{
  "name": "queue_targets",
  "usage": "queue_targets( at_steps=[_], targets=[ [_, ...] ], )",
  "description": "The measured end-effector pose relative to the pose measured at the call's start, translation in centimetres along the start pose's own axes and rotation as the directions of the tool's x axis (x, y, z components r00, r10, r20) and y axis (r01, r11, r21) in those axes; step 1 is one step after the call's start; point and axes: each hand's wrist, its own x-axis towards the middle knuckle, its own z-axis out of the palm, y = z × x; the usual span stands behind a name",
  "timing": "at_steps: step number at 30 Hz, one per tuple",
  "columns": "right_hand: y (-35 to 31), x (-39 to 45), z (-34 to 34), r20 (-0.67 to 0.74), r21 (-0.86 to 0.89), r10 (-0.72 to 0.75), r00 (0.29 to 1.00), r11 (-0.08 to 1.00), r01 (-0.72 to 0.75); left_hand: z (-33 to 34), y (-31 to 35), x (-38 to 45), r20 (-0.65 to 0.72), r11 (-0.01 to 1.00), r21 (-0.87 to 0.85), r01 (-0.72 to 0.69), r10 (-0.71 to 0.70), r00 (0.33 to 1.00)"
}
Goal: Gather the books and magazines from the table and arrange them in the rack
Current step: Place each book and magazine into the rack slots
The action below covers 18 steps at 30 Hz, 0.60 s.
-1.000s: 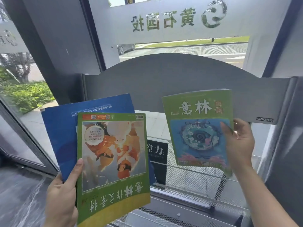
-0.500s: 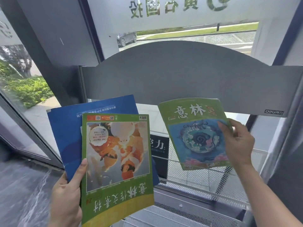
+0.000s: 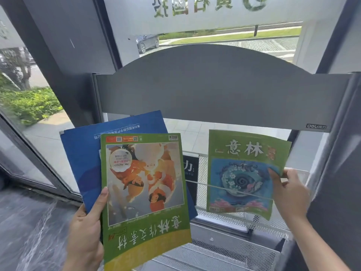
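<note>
While the grey rack (image 3: 220,85) fills the window ahead, I see its mesh pockets (image 3: 224,249) below. My left hand (image 3: 86,235) grips two stacked items: a blue booklet (image 3: 84,153) behind and an upside-down green magazine (image 3: 144,194) in front, thumb on its cover. My right hand (image 3: 291,194) pinches the right edge of a smaller green magazine (image 3: 242,175), upright behind the rack's wire rail. A black-covered item (image 3: 190,169) stands in the pocket between.
</note>
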Motion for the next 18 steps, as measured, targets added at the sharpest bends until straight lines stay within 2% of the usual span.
queue_targets(
  at_steps=[4, 10, 14, 18],
  targets=[
    [0.8, 0.0, -0.8, 0.011, -0.065, -0.003, 1.000, 0.998, 0.004, -0.1, -0.2, -0.5, 0.011, 1.000, -0.013, 0.005, -0.005, 1.000],
    [0.9, 1.5, -2.7, 0.191, -0.063, 0.065, 0.979, 0.997, -0.054, -0.4, -0.4, -1.1, 0.018, 0.999, -0.018, 0.034, -0.034, 0.999],
    [1.3, 1.3, -3.5, 0.156, -0.052, 0.034, 0.987, 0.998, -0.026, -0.6, -0.3, -1.1, 0.015, 0.999, -0.027, 0.037, -0.036, 0.999],
    [2.5, 0.9, -3.3, 0.134, -0.046, 0.081, 0.988, 0.996, -0.075, -0.5, -0.4, -1.1, 0.027, 0.999, -0.039, 0.034, -0.033, 0.999]
  ],
)
